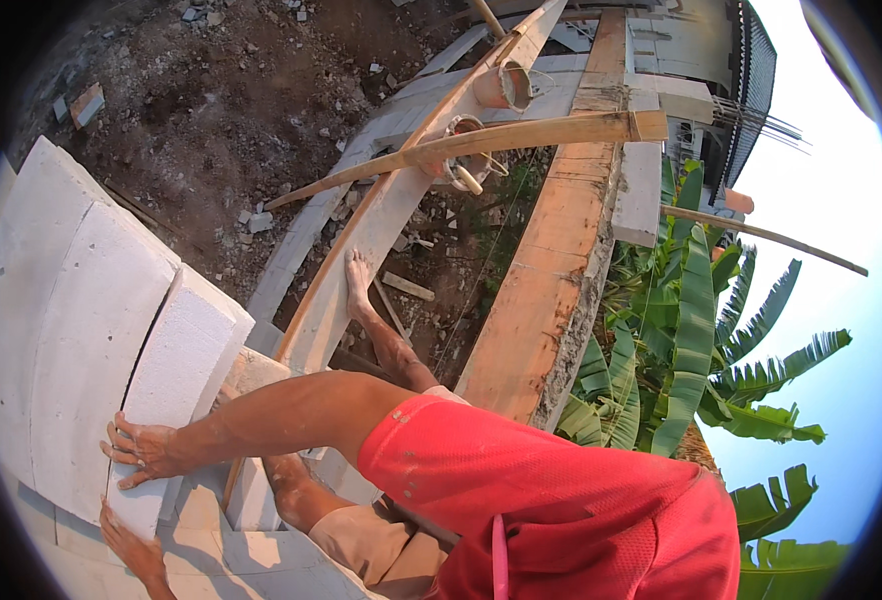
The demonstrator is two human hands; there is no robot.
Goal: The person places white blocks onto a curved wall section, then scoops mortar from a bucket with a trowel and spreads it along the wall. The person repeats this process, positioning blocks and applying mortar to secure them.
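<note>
Currently we have our right hand [143, 450] spread flat, fingers apart, on the white block [183, 345], which sits alongside the pale wall [81, 310] with a dark gap between. Our left hand [133, 545] meets the block's lower end; whether it grips, we cannot tell.

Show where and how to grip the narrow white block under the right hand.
Probably pinch the narrow white block across its width near its upper end, coming from the picture's right: that side face is exposed, and the dark gap opposite may admit fingertips.
</note>
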